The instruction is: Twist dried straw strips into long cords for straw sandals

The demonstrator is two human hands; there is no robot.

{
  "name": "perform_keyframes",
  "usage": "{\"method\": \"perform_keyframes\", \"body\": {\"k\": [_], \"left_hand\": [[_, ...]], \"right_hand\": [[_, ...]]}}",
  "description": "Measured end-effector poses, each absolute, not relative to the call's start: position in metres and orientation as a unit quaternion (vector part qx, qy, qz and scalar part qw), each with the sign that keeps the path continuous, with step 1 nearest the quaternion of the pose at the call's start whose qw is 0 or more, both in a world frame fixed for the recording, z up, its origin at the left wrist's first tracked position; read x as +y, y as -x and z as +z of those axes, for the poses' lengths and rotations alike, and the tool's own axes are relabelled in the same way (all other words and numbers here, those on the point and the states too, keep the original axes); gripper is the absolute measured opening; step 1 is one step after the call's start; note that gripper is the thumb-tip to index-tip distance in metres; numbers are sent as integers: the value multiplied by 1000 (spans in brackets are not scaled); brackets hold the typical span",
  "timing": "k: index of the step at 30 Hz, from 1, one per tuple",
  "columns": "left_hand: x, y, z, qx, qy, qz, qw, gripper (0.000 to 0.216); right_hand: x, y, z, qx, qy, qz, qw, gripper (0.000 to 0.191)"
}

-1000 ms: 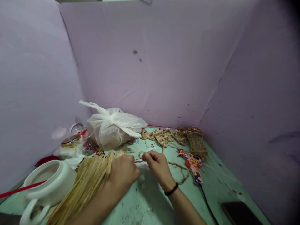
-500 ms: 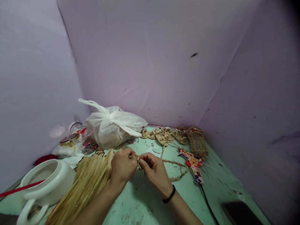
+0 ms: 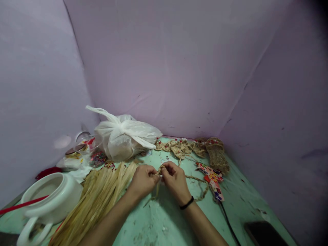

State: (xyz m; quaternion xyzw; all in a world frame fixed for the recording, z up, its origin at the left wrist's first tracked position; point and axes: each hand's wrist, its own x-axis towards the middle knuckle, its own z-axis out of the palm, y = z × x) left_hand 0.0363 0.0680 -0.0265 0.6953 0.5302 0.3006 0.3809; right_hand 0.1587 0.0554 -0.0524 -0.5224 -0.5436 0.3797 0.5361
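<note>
My left hand and my right hand meet over the green table, both pinched on the end of a twisted straw rope. The rope loops off to the right across the table. A loose straw strand hangs down from between my fingers. A black band sits on my right wrist. A bundle of flat straw strips lies just left of my left hand.
A tied white plastic bag stands behind the straw. A white jug with a red stick is at front left. Small woven straw sandals lie at the back. A colourful tool with a black cord and a dark phone lie right. Purple walls enclose the table.
Both hands have shifted slightly right and come together on the rope end. A straw strand now hangs below them. The view has turned a little.
</note>
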Motion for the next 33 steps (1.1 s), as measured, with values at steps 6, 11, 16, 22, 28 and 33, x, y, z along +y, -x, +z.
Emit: {"method": "perform_keyframes", "body": {"k": [6,11,16,22,28,33], "left_hand": [[86,-52,-47,569,-686,296,345,16],[111,-63,-58,614,-658,290,326,18],[132,-74,-64,666,-662,253,234,22],[147,-80,-68,700,-640,234,214,25],[146,-81,-65,716,-630,216,208,26],[147,-80,-62,720,-622,208,229,25]], "right_hand": [[78,-161,-71,-561,548,304,540,11],[109,-164,-80,-523,588,306,536,14],[140,-170,-84,-543,642,196,504,11],[159,-166,-84,-526,669,181,492,14],[161,-167,-84,-524,654,220,499,14],[167,-173,-88,-465,681,279,492,18]]}}
